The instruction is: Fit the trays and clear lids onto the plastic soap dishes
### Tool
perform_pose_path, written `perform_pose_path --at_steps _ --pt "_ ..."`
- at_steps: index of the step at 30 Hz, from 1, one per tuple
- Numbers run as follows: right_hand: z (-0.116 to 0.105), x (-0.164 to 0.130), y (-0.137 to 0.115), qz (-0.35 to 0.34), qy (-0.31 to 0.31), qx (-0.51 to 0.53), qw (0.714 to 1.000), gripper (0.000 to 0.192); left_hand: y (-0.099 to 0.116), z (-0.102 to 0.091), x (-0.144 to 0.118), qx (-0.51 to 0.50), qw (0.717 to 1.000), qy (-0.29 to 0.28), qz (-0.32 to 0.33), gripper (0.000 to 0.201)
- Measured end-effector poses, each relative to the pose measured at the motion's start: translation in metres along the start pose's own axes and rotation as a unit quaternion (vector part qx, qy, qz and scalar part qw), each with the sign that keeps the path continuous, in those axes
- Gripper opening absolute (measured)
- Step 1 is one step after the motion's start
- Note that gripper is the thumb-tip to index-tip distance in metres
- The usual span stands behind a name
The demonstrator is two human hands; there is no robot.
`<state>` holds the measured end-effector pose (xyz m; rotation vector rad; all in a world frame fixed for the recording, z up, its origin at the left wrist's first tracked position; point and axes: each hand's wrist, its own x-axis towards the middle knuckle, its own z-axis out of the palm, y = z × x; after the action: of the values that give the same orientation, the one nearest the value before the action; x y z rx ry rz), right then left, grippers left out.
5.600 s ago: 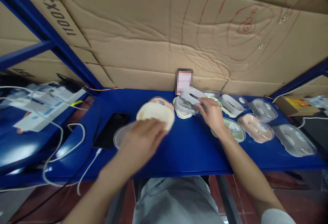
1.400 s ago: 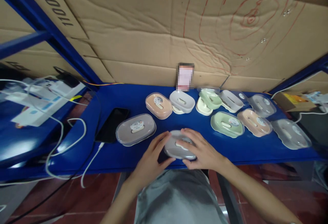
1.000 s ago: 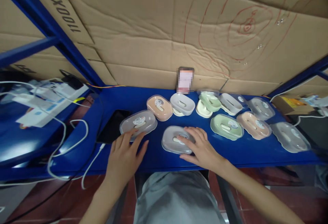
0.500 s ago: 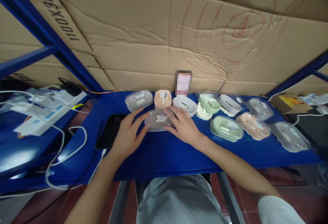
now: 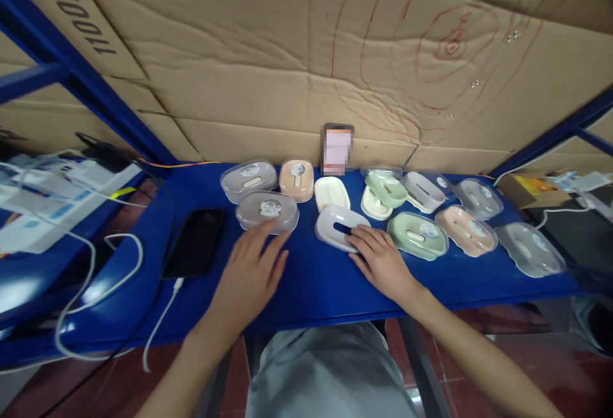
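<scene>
Blue shelf [image 5: 306, 284] — left hand [image 5: 251, 274] flat, grip wide; right hand [image 5: 380, 261] splayed, fingertips on grey tray [image 5: 335, 226].

black phone [image 5: 194, 242] | white cable [image 5: 160, 318] | cardboard wall [image 5: 297, 54] | possibly power strips [image 5: 57, 188], blurred

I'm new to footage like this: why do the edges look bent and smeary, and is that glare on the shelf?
Head view: wide lens bows the blue shelf and frame; edges smear, so cables at far left blur. Middle is sharper: left hand, right hand, grey box. Pale glare on the left shelf end.
</scene>
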<state>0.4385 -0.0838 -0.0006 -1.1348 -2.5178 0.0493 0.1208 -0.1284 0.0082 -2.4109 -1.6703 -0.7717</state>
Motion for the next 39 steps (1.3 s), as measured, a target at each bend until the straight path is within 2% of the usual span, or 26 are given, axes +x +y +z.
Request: perform_pose_path --at_steps 3,5,9,12,15,17,20,22,24,26,28,30,33,39 --pt "-0.009 -0.040 -0.007 0.003 0.014 0.037 0.999 0.045 0.027 0.016 0.010 -0.042 0.995 -0.066 0.068 0.052" --pt "-0.014 -0.064 -0.009 0.027 0.035 0.048 0.998 0.052 0.035 0.031 0.029 -0.041 0.990 -0.099 0.092 0.058" --pt "-0.019 -0.095 -0.009 0.092 0.108 0.076 0.987 0.052 0.030 0.053 0.078 -0.027 0.982 -0.156 0.102 0.062" --pt "-0.019 -0.102 -0.008 0.141 0.159 0.112 0.971 0.041 0.031 0.051 0.092 -0.031 0.977 -0.176 0.118 0.052" --pt "-0.017 -0.100 -0.007 0.184 0.195 0.132 0.954 0.032 0.054 0.038 0.071 -0.050 0.967 -0.202 0.149 0.046" --pt "-0.014 -0.096 -0.008 0.196 0.208 0.143 0.948 0.028 0.078 0.030 0.043 -0.094 0.959 -0.204 0.172 0.055" --pt "-0.009 -0.086 -0.012 0.182 0.199 0.157 0.950 0.028 0.109 0.025 0.001 -0.132 0.955 -0.185 0.189 0.069" --pt "-0.007 -0.080 -0.015 0.147 0.173 0.160 0.961 0.031 0.117 0.026 -0.017 -0.115 0.964 -0.162 0.175 0.072" --pt "-0.006 -0.075 -0.019 0.097 0.130 0.153 0.975 0.035 0.112 0.027 -0.026 -0.086 0.981 -0.119 0.127 0.069" --pt "-0.007 -0.070 -0.022 0.052 0.085 0.140 0.985 0.038 0.098 0.027 -0.029 -0.070 0.993 -0.072 0.070 0.070" --pt "-0.008 -0.066 -0.025 0.018 0.047 0.129 0.990 0.038 0.082 0.026 -0.030 -0.067 0.996 -0.044 0.040 0.075" --pt "-0.010 -0.063 -0.027 -0.014 0.022 0.125 0.992 0.038 0.069 0.025 -0.031 -0.063 0.996 -0.041 0.054 0.071" --pt "-0.010 -0.058 -0.029 -0.056 -0.002 0.111 0.992 0.041 0.060 0.025 -0.033 -0.058 0.991 -0.049 0.110 0.055" --pt "-0.007 -0.052 -0.025 -0.103 0.005 0.074 0.992 0.041 0.065 0.026 -0.037 -0.059 0.989 -0.010 0.134 0.031"
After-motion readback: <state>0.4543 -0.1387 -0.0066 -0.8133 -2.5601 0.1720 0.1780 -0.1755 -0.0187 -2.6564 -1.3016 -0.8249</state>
